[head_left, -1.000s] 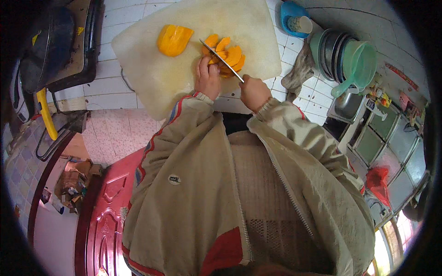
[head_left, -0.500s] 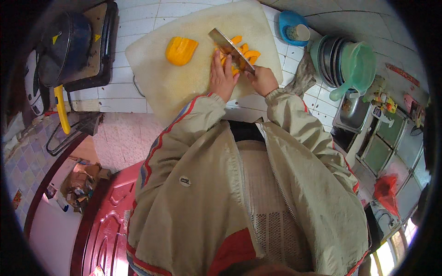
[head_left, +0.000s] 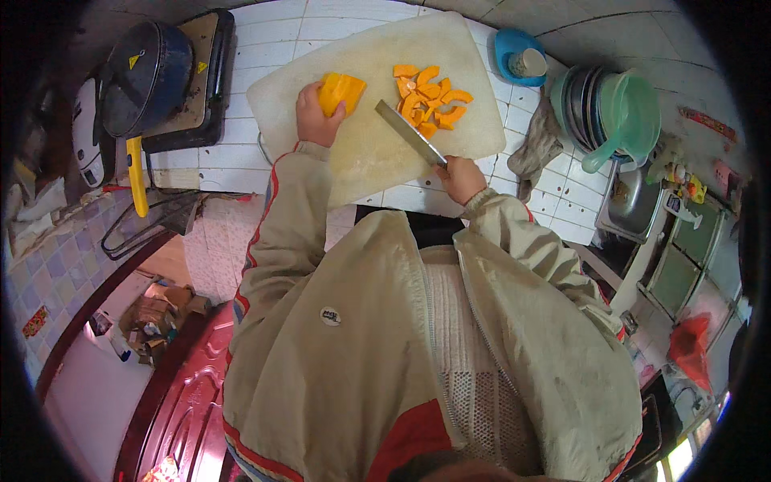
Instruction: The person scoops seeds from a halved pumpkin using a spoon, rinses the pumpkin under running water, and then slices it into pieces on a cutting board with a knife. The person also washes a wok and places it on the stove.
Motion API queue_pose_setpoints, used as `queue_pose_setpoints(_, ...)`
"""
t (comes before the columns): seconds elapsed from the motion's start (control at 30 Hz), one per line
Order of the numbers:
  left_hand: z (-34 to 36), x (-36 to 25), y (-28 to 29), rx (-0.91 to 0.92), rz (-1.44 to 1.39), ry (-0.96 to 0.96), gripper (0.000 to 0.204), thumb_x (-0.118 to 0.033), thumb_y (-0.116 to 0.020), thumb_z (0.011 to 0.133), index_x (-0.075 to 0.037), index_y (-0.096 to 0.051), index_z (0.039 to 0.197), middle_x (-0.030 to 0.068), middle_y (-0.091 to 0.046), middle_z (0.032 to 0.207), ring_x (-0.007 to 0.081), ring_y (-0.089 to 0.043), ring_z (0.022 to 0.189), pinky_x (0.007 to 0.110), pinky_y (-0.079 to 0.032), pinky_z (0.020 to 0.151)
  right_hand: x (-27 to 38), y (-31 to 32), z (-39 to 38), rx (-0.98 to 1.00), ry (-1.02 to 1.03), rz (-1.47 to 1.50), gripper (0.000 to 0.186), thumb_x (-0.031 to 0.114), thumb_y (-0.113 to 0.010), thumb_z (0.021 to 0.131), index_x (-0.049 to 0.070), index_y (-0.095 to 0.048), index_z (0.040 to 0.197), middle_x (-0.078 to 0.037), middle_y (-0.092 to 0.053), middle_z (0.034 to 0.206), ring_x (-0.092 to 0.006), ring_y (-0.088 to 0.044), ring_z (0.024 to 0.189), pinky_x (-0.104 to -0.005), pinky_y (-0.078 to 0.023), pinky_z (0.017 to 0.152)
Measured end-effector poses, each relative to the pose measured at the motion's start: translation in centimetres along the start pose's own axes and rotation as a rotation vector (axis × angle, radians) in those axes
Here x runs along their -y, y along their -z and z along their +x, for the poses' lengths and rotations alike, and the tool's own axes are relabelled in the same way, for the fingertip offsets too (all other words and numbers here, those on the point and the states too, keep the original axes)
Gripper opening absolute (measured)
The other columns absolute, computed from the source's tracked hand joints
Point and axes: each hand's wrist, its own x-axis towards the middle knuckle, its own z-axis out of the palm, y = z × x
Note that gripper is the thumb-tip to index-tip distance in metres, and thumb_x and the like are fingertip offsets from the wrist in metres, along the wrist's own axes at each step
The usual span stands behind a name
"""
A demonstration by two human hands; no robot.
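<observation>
Left grip (head_left: 319, 120): clamped round the big orange chunk (head_left: 342, 91), pretty snug
Right grip (head_left: 462, 180): closed on the knife (head_left: 411, 133) handle, blade slanting off to its left
Orange slices (head_left: 428, 100): loose little heap, just beyond the right grip
Cutting board (head_left: 365, 161): below the left grip, on the tiled tabletop (head_left: 257, 56)

Tabletop (head_left: 265, 32): white tile, dark specks noted. At far left, a dark pan (head_left: 148, 80) with a yellow handle (head_left: 136, 177) stands on a black-edged stove (head_left: 215, 88), handle projecting past the tabletop edge. At right, a patterned cup (head_left: 530, 63) sits in a blue dish (head_left: 505, 50). Grey cloth (head_left: 536, 145), crumpled, lies near nested basins (head_left: 572, 104); a green scoop (head_left: 638, 116) rests against these. Beyond: steel sink (head_left: 634, 201), red plastic bag (head_left: 691, 349). Lower left: cardboard boxes (head_left: 157, 317), disordered, and a red panelled door (head_left: 189, 410).
</observation>
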Motion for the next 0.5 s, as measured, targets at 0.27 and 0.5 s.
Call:
queue_pose_setpoints(0.27,-8.5,-7.6,-1.7,0.116,0.107,0.161,0.063,-0.019,-0.076,0.068,-0.001,-0.046,0.121,0.0213,-0.049,0.119,0.0387,-0.045,0.113,0.045,-0.036,0.098,-0.5,1.7,0.8,-0.077,-0.015,-0.082,0.026,0.027,-0.054,0.089,0.001,-0.062,0.088,-0.022,-0.065,0.079,-0.0397,-0.064,0.077,-0.0494,-0.051,0.069)
queue_pose_setpoints(0.5,-10.2,-8.4,-0.9,0.212,0.217,-0.129,0.066,-0.012,-0.076,0.07,-0.003,-0.044,0.127,0.0203,-0.044,0.128,0.0403,-0.039,0.121,0.048,-0.032,0.102,5.0,2.7,-1.6,-0.077,0.055,-0.272,0.015,0.018,-0.053,0.085,0.004,-0.058,0.086,-0.018,-0.065,0.071,-0.0374,-0.065,0.065,-0.0484,-0.051,0.058)
